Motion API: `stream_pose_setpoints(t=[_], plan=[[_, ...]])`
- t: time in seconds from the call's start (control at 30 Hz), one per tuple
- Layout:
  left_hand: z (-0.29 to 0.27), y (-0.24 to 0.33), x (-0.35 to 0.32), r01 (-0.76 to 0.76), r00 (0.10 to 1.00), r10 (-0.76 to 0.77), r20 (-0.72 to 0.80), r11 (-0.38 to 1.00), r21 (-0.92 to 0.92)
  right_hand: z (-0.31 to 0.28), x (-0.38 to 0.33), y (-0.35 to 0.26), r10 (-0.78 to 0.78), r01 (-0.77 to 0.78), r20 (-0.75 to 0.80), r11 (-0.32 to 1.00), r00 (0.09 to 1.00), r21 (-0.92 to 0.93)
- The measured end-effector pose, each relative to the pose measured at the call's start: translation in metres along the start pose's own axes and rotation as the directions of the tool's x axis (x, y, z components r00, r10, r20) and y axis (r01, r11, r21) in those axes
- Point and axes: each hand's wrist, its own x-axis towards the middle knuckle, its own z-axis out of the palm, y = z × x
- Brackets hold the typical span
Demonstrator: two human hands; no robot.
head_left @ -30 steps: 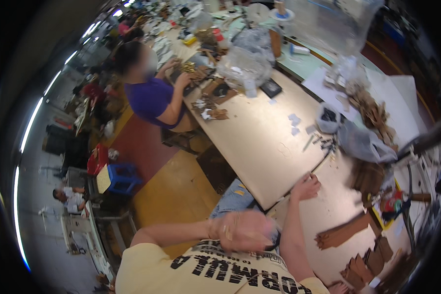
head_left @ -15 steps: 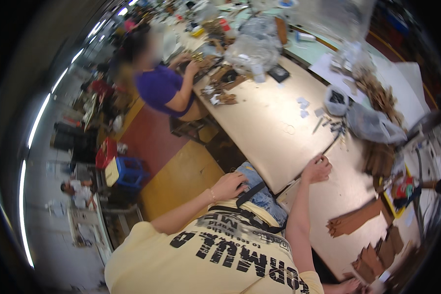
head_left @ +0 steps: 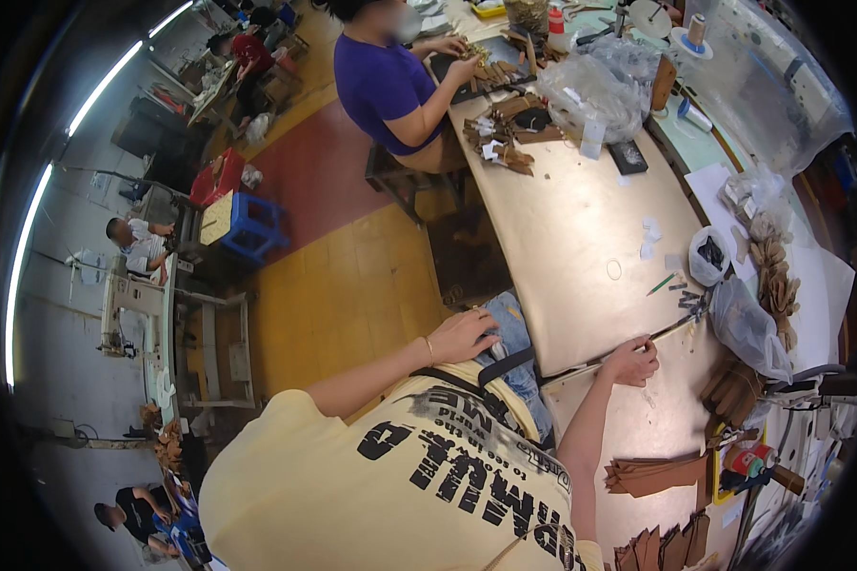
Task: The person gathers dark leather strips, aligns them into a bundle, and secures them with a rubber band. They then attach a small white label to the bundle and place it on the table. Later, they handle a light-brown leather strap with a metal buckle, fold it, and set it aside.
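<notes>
Although its fingers are curled in toward the palm, we cannot confirm that the right hand (head_left: 631,362) has hold of anything; it sits at the dark seam (head_left: 576,367) between two tan table sections, its fingertips partly hidden from us. We find the left hand (head_left: 464,337) well apart from it, on the jeans (head_left: 507,314) over the lap, back upward, fingers loosely bent and nothing visible in its grasp. Of the loose items beyond, the small dark strips (head_left: 692,299) lie on the table, up and to the right of the right hand and apart from its fingers; that hand is clearly the nearer of the two. We record no single long axis for the strips, since they point several ways. Just beside them, on their left, we note a thin green stick (head_left: 661,284), its length slanting from lower left to upper right. Farther out, beyond the strips, stand a white bag (head_left: 709,257) with black contents and a translucent grey bag (head_left: 752,328). Nearer the body, right of the forearm, a fan of brown pieces (head_left: 655,474) lies roughly crosswise. At the far end, we observe a co-worker in a purple top (head_left: 390,90) with both hands over small pieces.
</notes>
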Motion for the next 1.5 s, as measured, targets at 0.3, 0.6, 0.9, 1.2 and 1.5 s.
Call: stream_pose_setpoints(t=[0.3, 0.6, 0.9, 1.2, 1.5], plan=[[-0.137, -0.119, 0.167, -0.059, 0.969, 0.126, -0.214, 0.954, 0.294, -0.005, 0.001, 0.0, 0.032, -0.024, -0.056, 0.991, 0.998, 0.135], [-0.206, -0.24, 0.359, 0.159, 0.963, -0.032, -0.267, 0.869, 0.468, 0.022, -0.009, -0.192, -0.874, 0.666, 0.158, 0.457, 0.46, 0.59], [-0.21, -0.276, 0.398, -0.067, 0.996, 0.086, -0.013, 0.852, 0.519, 0.119, -0.082, -0.426, -0.782, 0.801, 0.622, 0.35, -0.037, 0.487], [-0.211, -0.279, 0.405, -0.094, 0.994, 0.108, 0.002, 0.852, 0.515, 0.129, -0.103, -0.428, -0.698, 0.849, 0.716, 0.385, 0.012, 0.361], [-0.227, -0.287, 0.386, -0.004, 0.998, 0.024, -0.056, 0.944, 0.33, 0.121, -0.091, -0.39, -0.621, 0.282, 0.779, 0.734, -0.088, 0.618]])
